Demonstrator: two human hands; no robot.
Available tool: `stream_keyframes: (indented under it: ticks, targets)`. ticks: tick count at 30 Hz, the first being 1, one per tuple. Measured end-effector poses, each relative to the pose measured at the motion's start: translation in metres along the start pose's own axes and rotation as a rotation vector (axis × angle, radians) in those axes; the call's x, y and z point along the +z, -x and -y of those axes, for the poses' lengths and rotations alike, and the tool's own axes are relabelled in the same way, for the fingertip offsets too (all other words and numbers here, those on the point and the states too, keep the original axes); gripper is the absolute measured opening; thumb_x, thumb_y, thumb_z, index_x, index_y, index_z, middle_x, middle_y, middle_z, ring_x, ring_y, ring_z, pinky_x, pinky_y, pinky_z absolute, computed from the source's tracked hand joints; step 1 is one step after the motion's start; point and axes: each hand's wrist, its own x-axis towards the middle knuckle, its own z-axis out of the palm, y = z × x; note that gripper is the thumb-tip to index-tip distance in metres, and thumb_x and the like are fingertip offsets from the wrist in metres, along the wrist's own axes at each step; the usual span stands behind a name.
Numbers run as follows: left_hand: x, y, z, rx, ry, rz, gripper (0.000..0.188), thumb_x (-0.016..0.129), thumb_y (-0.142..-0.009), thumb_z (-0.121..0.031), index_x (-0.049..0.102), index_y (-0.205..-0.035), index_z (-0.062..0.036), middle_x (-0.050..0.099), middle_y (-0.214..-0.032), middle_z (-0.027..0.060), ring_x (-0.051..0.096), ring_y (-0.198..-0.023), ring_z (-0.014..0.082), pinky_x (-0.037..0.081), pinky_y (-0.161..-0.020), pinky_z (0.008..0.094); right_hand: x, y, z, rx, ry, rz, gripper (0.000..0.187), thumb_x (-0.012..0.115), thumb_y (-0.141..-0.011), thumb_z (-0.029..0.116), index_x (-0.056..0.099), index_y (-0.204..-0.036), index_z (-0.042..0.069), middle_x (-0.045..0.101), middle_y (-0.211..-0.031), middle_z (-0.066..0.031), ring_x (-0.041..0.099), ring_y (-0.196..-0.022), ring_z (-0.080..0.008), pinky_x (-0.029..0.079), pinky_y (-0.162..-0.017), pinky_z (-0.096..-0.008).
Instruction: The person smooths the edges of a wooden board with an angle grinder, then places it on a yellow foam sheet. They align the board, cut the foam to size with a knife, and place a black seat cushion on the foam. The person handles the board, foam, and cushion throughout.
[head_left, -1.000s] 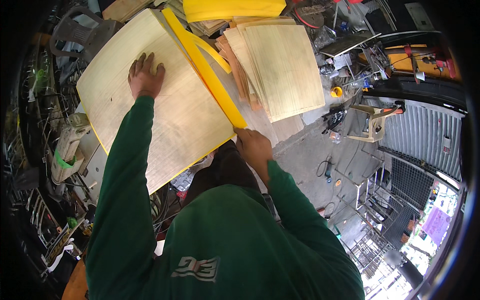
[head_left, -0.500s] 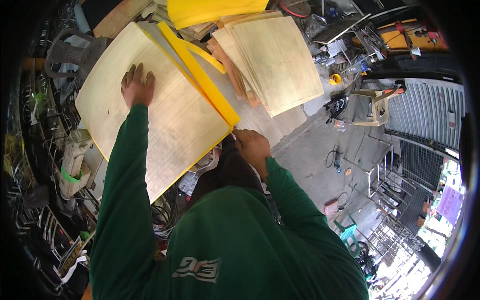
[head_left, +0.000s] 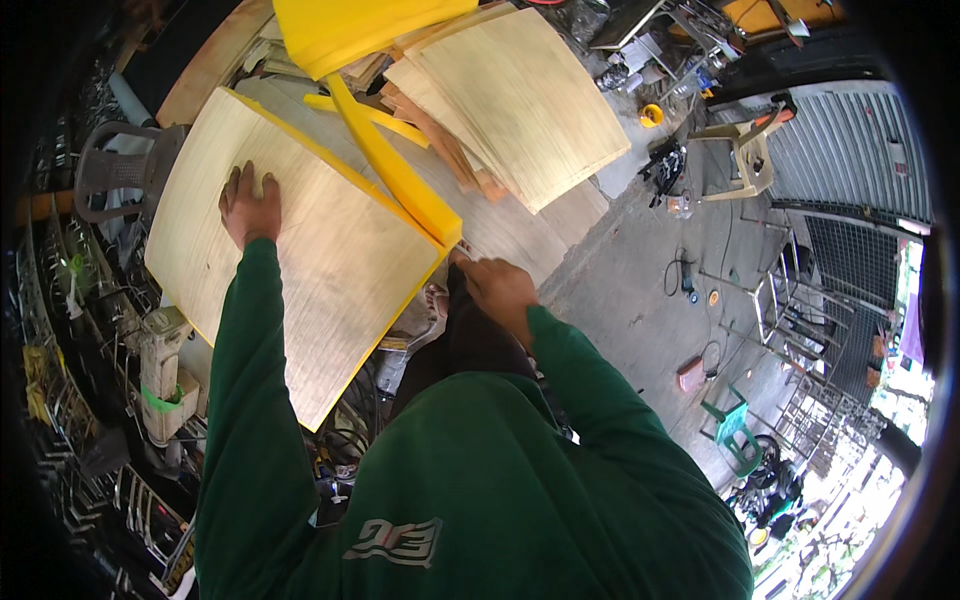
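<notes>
**Hands on a yellow-edged wood panel**

Your left hand (head_left: 250, 205) lay flat, fingers spread, on the pale wood panel (head_left: 300, 260), near its upper left edge. Your right hand (head_left: 497, 288) sat at the panel's right corner, fingers curled beside the end of the yellow bar (head_left: 395, 170); whether it pinched anything could not be told. The panel's lower edge overhung cluttered shelving (head_left: 150, 370). A stack of wood sheets (head_left: 520, 100) lay beyond the bar, close to it. To your right, the concrete floor (head_left: 640, 300) offered open room, with a stool (head_left: 745, 155) well apart.
</notes>
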Motion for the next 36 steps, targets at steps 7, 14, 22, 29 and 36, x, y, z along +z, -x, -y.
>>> stream_keyframes:
  ticks: [7,14,22,29,36]
  targets:
    - [-0.003,0.0,-0.003,0.002,-0.011,0.001,0.055,0.066,-0.099,-0.047,0.068,-0.149,-0.0237,0.058,-0.162,0.0076,0.048,-0.15,0.0369,0.038,-0.125,0.0531,-0.046,0.093,0.006,0.078,-0.033,0.038,0.035,0.076,-0.093,0.019,0.073,-0.127,0.011,0.069,-0.091,-0.011,0.07,-0.085,-0.0339,0.06,-0.077,-0.046]
    - [-0.01,0.0,-0.004,0.004,-0.002,0.048,0.057,0.063,-0.101,-0.046,0.066,-0.151,-0.0204,0.057,-0.161,0.0092,0.046,-0.151,0.0354,0.037,-0.126,0.0517,0.002,-0.023,-0.007,0.1,-0.209,-0.145,0.032,0.073,-0.096,0.019,0.074,-0.127,0.009,0.077,-0.101,-0.0148,0.074,-0.091,-0.0376,0.061,-0.084,-0.047]
    - [-0.019,-0.001,-0.011,0.024,0.01,0.086,0.054,0.064,-0.1,-0.043,0.068,-0.149,-0.019,0.058,-0.16,0.0094,0.048,-0.149,0.0351,0.038,-0.125,0.0512,-0.039,-0.006,-0.007,0.46,-0.5,-0.12,0.034,0.07,-0.104,0.024,0.072,-0.131,0.004,0.076,-0.097,-0.0175,0.075,-0.091,-0.0291,0.058,-0.083,-0.0425]
    - [-0.004,-0.016,-0.126,0.405,0.27,0.113,0.045,0.079,-0.085,-0.016,0.077,-0.13,-0.0131,0.071,-0.139,0.0138,0.065,-0.126,0.0401,0.054,-0.107,0.0498,-0.041,0.084,-0.015,0.844,-0.695,-0.156,0.028,0.072,-0.104,0.028,0.074,-0.121,0.006,0.076,-0.103,-0.0194,0.074,-0.086,-0.0335,0.057,-0.079,-0.0408]
    - [0.077,0.018,-0.295,0.915,-0.228,1.319,0.071,0.082,-0.081,-0.034,0.066,-0.149,-0.0232,0.072,-0.141,0.015,0.065,-0.135,0.0331,0.046,-0.119,0.0493,-0.055,0.121,0.006,0.428,-0.266,-0.074,0.023,0.077,-0.097,0.025,0.077,-0.116,0.011,0.078,-0.102,-0.0117,0.075,-0.091,-0.0371,0.061,-0.077,-0.048]
